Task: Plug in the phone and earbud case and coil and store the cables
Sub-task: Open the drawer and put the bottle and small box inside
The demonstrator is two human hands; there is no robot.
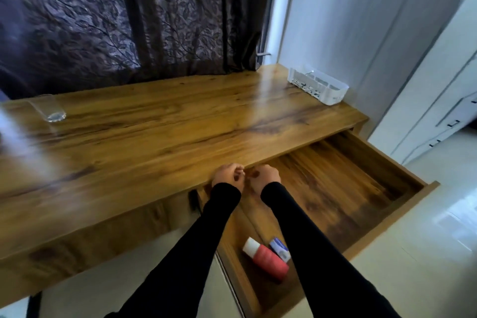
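My left hand (227, 175) and my right hand (264, 175) are close together at the front edge of the wooden desk (154, 131). They hover over the back left part of the open drawer (335, 188). Both have curled fingers, and I see nothing in either hand. Black sleeves cover both arms. No phone, earbud case or cable is in view.
In the drawer's near corner lie a pink bottle with a white cap (268, 258) and a small white and blue box (280, 246). A glass (51, 111) stands at the desk's far left, a white basket (318, 88) at its far right. A dark curtain hangs behind the desk.
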